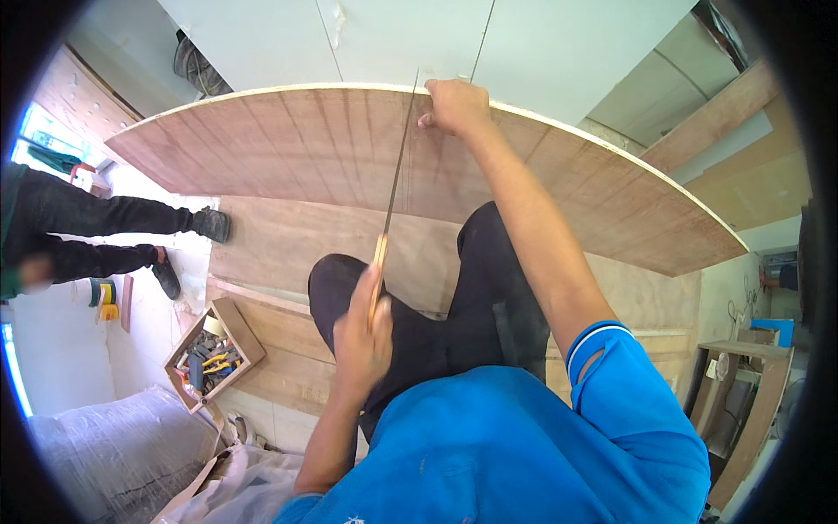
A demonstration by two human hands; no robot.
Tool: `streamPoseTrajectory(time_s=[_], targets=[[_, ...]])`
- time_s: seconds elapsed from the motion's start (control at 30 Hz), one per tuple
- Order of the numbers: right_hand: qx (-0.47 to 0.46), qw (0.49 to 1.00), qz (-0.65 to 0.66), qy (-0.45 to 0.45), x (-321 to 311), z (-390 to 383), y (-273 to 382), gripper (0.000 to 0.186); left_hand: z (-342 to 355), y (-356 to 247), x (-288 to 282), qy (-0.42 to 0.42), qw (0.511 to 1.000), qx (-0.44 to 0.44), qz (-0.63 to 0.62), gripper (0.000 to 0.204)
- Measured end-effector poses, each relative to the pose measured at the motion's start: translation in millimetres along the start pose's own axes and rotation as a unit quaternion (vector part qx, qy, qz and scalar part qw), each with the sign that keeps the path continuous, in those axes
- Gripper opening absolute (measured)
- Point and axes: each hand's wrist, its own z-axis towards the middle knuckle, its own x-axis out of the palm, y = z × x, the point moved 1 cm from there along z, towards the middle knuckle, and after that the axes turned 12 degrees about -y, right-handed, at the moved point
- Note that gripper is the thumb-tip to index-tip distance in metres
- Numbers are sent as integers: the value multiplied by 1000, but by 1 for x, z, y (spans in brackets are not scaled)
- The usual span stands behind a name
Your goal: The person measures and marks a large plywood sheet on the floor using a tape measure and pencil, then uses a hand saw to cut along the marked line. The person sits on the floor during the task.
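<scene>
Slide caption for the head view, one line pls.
Left hand grips a handsaw crossing a wooden panel; right hand holds the panel's far edge, just right of the saw.

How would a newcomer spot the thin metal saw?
Find the large reddish brown wooden panel across the upper view. Below it, the person's left hand grips a pale wooden handle, its thin dark metal blade crossing the panel. That long blade distinguishes the saw from the yellow and dark tools in the wooden box.

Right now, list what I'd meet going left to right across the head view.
Another person's legs, wooden toolbox, left hand, saw blade, right hand, open wooden frame.
</scene>
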Motion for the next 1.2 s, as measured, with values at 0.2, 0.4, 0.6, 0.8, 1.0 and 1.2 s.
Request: streamPoseTrajectory(time_s=[0.2, 0.4, 0.6, 0.8, 1.0, 1.2], targets=[[-27, 1000, 0, -14, 17, 4, 15, 51, 171, 28, 99, -73, 991, 78, -78, 48], [-12, 1000, 4, -3, 6, -5, 3, 54, -22, -8, -2, 17, 994, -86, -67, 50], [-14, 1000, 4, -5, 11, 12, 10, 57, 105, 28, 80, -30, 999, -8, -30, 52], [-21, 1000, -5, 13, 6, 12, 9, 55, 85, 17, 65, -50, 996, 39, -61, 54], [-12, 1000, 13, -11, 1, -3, 1, 53, 2, 1, 16, -4, 979, -153, -135, 47], [-32, 999, 16, -7, 0, -15, 21, 50, 161, 2, 86, -90, 990, 11, -112, 43]])
